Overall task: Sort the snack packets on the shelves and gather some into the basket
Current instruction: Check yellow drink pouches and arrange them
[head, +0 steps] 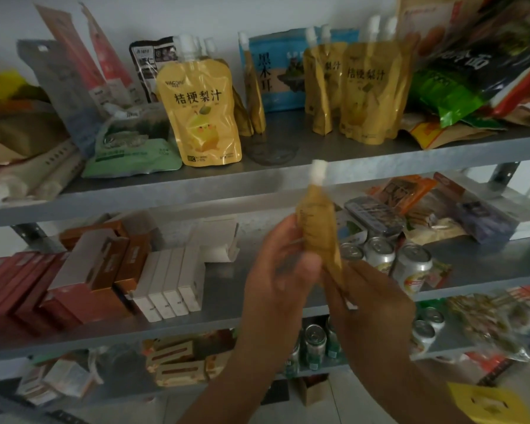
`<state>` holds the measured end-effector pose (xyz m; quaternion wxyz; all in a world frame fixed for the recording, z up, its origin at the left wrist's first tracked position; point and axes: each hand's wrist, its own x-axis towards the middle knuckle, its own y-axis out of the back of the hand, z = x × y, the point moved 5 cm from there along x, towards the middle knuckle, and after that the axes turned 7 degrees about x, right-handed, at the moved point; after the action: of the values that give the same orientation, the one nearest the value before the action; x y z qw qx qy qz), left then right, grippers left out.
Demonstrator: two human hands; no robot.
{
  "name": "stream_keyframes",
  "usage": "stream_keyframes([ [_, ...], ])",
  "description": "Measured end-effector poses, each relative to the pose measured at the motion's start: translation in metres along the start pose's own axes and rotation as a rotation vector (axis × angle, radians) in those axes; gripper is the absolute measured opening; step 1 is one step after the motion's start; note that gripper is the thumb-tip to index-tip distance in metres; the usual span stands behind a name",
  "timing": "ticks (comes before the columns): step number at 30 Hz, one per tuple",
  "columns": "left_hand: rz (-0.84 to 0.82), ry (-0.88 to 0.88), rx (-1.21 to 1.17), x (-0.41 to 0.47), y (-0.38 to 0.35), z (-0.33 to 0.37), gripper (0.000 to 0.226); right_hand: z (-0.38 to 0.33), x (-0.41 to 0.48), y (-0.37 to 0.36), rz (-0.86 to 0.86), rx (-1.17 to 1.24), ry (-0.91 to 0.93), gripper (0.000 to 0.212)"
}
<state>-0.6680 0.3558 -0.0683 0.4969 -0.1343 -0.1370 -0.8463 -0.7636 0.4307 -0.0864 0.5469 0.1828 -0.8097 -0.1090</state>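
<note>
Metal shelf point(166, 194): left hand point(276, 264) and right hand point(371, 304) both pinch juice pouch point(317, 228); seat it upright by matching pouches point(371, 93), 1 o'clock.

A yellow spout pouch point(318, 221) is held upright and edge-on in front of the shelves. It is gripped at its side by the left hand point(276, 264) and at its lower end by the right hand point(371, 304). More yellow pouches point(201, 111) are stood on the top shelf point(441, 154) — some beside a blue packet point(276, 78). Cans point(395, 261) and boxes point(166, 280) are seen on the shelf below.
</note>
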Motion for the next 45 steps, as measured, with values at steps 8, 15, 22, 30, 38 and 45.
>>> stream_keyframes([
  [8, 0.326, 0.155, -0.081, 0.01, 0.017, -0.011, 0.012, -0.01, -0.018, -0.017, -0.201, -0.179, 0.218, 0.053],
  [15, 0.171, -0.029, -0.052, 0.025, 0.027, 0.002, 0.011, 0.015, 0.03, -0.008, -0.457, 0.877, -0.417, 0.06],
  [22, -0.082, -0.164, 0.037, 0.05, 0.03, 0.025, 0.019, 0.004, 0.075, -0.008, -0.682, 0.988, -0.416, 0.018],
  [30, 0.472, -0.558, 1.263, 0.104, 0.083, -0.021, 0.052, -0.002, 0.14, -0.003, -0.097, 0.482, -0.202, 0.008],
  [38, 0.581, -0.629, 1.602, 0.121, 0.085, -0.05, 0.057, 0.022, 0.223, -0.099, -0.073, 0.039, -0.158, 0.031],
  [45, 0.642, -0.699, 1.577, 0.124, 0.086, -0.054, 0.057, 0.044, 0.277, -0.164, -0.14, -0.171, -0.193, 0.03],
])
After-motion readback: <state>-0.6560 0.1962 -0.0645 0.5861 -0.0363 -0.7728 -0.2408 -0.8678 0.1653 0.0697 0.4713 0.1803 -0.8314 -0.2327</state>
